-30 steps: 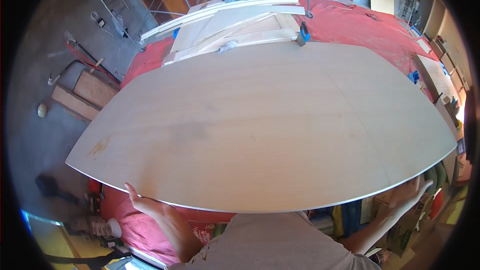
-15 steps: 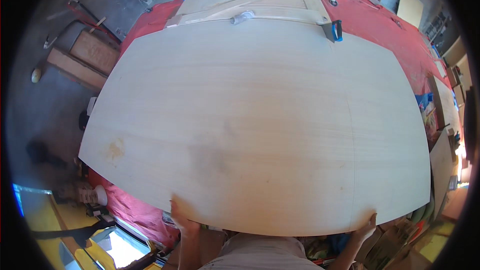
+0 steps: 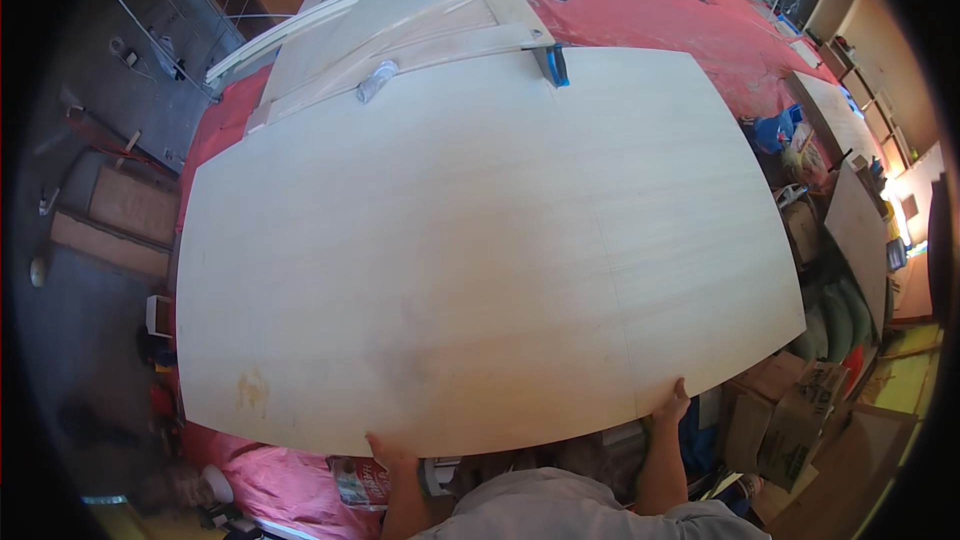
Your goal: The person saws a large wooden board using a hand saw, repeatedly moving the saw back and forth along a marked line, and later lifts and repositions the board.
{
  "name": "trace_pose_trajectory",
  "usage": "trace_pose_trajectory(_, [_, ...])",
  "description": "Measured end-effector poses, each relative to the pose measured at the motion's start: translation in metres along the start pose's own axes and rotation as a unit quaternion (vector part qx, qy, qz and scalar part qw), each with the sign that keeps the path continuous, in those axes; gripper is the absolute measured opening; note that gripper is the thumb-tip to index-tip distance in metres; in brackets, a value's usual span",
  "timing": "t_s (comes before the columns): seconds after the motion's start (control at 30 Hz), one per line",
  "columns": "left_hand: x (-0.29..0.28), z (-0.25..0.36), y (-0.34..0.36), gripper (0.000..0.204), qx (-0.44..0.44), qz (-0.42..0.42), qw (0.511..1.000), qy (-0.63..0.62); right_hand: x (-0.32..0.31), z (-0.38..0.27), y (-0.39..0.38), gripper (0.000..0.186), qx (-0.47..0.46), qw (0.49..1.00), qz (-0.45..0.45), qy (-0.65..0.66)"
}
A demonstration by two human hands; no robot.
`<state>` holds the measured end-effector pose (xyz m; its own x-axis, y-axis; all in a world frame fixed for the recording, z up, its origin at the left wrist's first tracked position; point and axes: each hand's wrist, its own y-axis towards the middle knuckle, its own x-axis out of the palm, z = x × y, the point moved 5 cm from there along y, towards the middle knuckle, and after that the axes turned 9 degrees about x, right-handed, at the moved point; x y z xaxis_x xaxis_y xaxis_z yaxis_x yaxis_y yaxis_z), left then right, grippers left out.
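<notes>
A large pale wooden board point(image 3: 480, 240) fills most of the view, with a brownish stain near its left front corner and a thin line running front to back on its right part. My left hand point(image 3: 391, 454) grips the near edge, left of the middle, thumb on top and the other fingers hidden underneath. Farther right, my right hand point(image 3: 672, 404) holds the same edge in the same way. At the board's far side lie a handsaw point(image 3: 552, 67) with a blue and black handle and a crumpled clear plastic piece point(image 3: 377, 81).
Long pale strips and planks point(image 3: 400, 30) lie beyond the board on a red cloth point(image 3: 650, 10). Cardboard boxes point(image 3: 795, 420) crowd the near right, beside a leaning panel point(image 3: 857, 240). Brown wooden pieces point(image 3: 130, 205) rest on the grey floor at left.
The view has turned to the right, so the saw and far strips sit farther left. Both hands keep their hold on the board's near edge.
</notes>
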<state>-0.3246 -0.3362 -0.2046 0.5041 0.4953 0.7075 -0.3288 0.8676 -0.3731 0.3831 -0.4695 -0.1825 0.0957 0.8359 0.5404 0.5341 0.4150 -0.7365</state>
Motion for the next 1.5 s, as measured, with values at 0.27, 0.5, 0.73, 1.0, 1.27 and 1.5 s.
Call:
trace_pose_trajectory(0.27, [-0.004, 0.008, -0.003, 0.081, 0.026, 0.102, 0.986, 0.132, -0.02, -0.005, 0.005, 0.053, -0.018, 0.995, 0.065, -0.07])
trace_pose_trajectory(0.5, [-0.007, 0.02, -0.002, 0.069, 0.023, 0.04, 0.994, 0.098, -0.01, 0.002, 0.0, 0.058, 0.014, 0.996, -0.018, -0.081])
trace_pose_trajectory(0.73, [-0.006, 0.009, -0.024, 0.073, -0.019, 0.122, 0.981, 0.151, -0.025, -0.023, -0.019, 0.055, 0.026, 0.996, 0.019, -0.088])
trace_pose_trajectory(1.0, [-0.054, 0.03, -0.006, 0.073, -0.044, -0.045, 0.991, 0.122, -0.058, -0.017, -0.007, 0.053, 0.049, 0.997, 0.012, -0.052])
trace_pose_trajectory(1.27, [-0.013, 0.026, -0.042, 0.063, -0.017, -0.012, 0.988, 0.153, -0.047, -0.019, -0.007, 0.054, 0.017, 0.997, 0.023, -0.074])
trace_pose_trajectory(1.5, [0.027, 0.105, -0.033, 0.066, 0.011, 0.341, 0.738, 0.582, -0.041, -0.025, -0.016, 0.072, -0.018, 0.982, 0.125, -0.142])
